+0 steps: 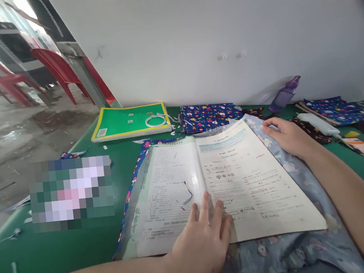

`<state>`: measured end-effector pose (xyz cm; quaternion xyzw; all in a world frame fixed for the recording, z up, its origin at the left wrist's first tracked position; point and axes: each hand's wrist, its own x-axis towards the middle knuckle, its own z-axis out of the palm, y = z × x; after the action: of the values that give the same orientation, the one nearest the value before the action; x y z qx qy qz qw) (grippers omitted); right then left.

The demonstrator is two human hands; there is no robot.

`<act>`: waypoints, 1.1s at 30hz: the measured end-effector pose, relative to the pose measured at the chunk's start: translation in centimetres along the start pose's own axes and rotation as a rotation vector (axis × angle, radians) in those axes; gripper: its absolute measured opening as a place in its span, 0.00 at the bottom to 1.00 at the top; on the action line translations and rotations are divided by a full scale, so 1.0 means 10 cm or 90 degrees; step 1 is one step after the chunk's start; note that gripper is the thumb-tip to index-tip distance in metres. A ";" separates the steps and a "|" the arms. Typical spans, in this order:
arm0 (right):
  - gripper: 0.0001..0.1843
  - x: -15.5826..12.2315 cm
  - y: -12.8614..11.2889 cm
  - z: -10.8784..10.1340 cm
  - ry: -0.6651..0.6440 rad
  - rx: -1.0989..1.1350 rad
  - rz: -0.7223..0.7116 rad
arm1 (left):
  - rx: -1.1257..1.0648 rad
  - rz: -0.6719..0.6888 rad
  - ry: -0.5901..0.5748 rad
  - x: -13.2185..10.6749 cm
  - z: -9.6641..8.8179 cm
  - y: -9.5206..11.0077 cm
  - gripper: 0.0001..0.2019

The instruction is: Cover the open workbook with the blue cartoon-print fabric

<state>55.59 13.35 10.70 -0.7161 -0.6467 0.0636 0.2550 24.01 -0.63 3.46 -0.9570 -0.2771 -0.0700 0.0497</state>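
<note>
An open workbook [234,183] with printed pages and some red handwriting lies in front of me. My left hand [204,237] rests flat across its lower middle by the spine, fingers spread, holding nothing. On the left page are a few loose thread-like scraps [187,191]. A blue patterned cover edge [134,179] shows along the book's left side. Beneath and to the right of the book spreads a grey-blue floral sheet [288,169]. By the book's upper right corner, my right hand [285,137] has its thumb and finger pinched at the floral sheet's edge.
A green book [129,120] with a roll of tape [155,120] on it lies at the back left. Behind are a folded blue patterned cloth [209,116] and a purple bottle [284,94]. Scraps dot the green table [92,244]. A white panel [192,41] closes off the back.
</note>
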 end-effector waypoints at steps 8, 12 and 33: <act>0.09 0.05 -0.01 -0.23 0.026 -0.097 0.031 | -0.015 0.004 0.010 0.06 0.02 0.06 0.21; 0.08 0.12 0.17 -0.22 0.021 -0.116 0.061 | -0.017 -0.002 0.022 0.20 0.04 0.07 0.20; 0.08 -0.79 -1.42 0.33 -0.295 0.285 -0.158 | -0.253 -0.155 0.059 -0.48 -0.41 -0.54 0.11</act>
<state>40.25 7.17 12.29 -0.5248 -0.7398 0.3333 0.2575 16.62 0.85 7.03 -0.9031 -0.3690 -0.1724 -0.1358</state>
